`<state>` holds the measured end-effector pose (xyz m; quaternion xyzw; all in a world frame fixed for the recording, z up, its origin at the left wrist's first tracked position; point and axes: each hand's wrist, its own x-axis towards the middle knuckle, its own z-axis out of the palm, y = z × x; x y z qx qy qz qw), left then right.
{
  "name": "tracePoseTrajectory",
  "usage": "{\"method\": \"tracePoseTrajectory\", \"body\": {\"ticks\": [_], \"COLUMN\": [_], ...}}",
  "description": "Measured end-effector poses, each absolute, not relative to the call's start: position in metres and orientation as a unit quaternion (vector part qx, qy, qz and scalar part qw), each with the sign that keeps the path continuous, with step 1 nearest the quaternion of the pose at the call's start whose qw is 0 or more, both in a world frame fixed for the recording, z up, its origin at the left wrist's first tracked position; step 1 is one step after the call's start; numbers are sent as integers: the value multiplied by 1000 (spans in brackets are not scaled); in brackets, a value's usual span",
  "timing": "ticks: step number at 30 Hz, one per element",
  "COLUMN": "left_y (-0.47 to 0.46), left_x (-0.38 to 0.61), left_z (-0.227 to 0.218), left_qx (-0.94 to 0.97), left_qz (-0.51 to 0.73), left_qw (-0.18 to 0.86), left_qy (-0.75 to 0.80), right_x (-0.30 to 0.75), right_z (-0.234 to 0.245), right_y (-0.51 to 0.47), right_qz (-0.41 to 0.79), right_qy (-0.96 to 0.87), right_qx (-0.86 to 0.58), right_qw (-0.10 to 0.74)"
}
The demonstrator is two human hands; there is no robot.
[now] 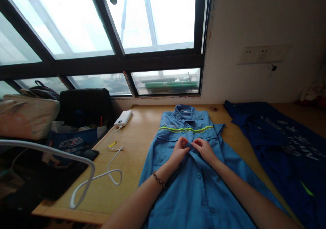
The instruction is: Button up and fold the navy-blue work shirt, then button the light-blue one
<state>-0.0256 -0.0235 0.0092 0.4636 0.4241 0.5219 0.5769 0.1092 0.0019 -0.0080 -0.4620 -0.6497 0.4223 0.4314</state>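
Observation:
A light blue work shirt (175, 191) lies front up on the wooden table, its collar toward the window and a yellow-green stripe across the chest. My left hand (180, 150) pinches the edge of its front placket just below the stripe. Close beside it, my right hand (203, 149) pinches the same placket from the other side. The fingertips of both hands nearly meet, and they hide the button area between them. Lower down the placket, a blue button (199, 175) shows. A beaded bracelet circles my left wrist.
A dark blue garment (275, 137) with pale lettering lies on the table's right side. To the left, a white power bank (123, 118) trails a white cable (109, 171) that loops past the table edge. Bags and a black chair (85, 103) stand beyond that edge.

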Motion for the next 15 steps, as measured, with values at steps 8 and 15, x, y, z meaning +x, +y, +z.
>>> {"method": "tracePoseTrajectory", "body": {"ticks": [8,15], "left_y": [-21,-21], "left_x": [-25,-28], "left_z": [3,4], "left_qx": [557,567], "left_qz": [507,475], "left_qw": [525,511], "left_qy": [396,437], "right_x": [113,113], "right_z": [-13,-12], "right_y": [8,3], "right_qz": [427,320], "right_qy": [-669,-697], "right_qx": [-453,-501], "right_qw": [407,401]}}
